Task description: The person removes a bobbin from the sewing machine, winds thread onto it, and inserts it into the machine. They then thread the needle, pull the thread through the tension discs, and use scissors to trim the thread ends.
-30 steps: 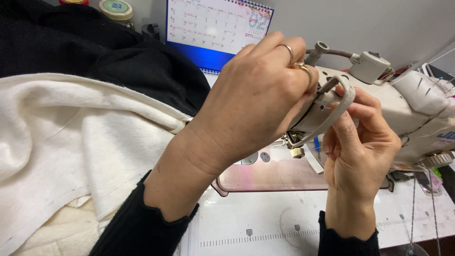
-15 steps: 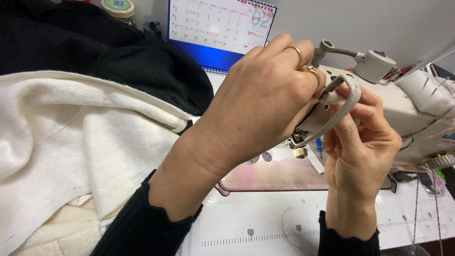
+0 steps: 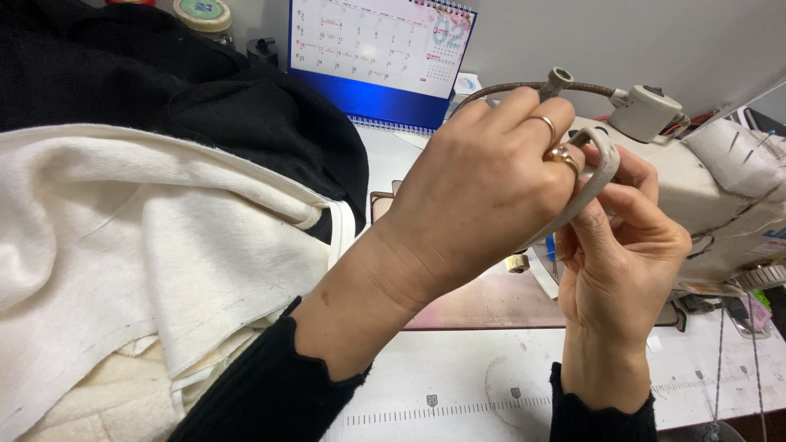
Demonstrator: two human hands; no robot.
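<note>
Compared to half a second back, both hands have drifted up and a bit right in the frame, so the left hand (image 3: 483, 196) now covers more of the machine's arm and the strip loop sits higher.

The left hand is curled shut around the narrow cream fabric strip (image 3: 602, 168), fingers bunched over the top of it, with 2 gold rings showing on the fingers nearest the camera. The right hand (image 3: 622, 254) is just below and right of it, thumb and fingertips pinching the same strip from underneath, so both hands are closed on it. The strip itself arcs over in a little loop at centre right of the frame, right in front of the off-white industrial sewing machine (image 3: 720, 188).

Left half of the frame is a big heap of fluffy cream fleece fabric (image 3: 139, 237), with a black knit garment (image 3: 164, 90) piled behind it at upper left. A blue-based desk calendar (image 3: 377, 57) stands at top centre. Below the hands there's the white sewing table with a printed ruler scale (image 3: 458, 393) along the bottom, and a small brass knob (image 3: 517, 263) peeks out just under the left hand.
</note>
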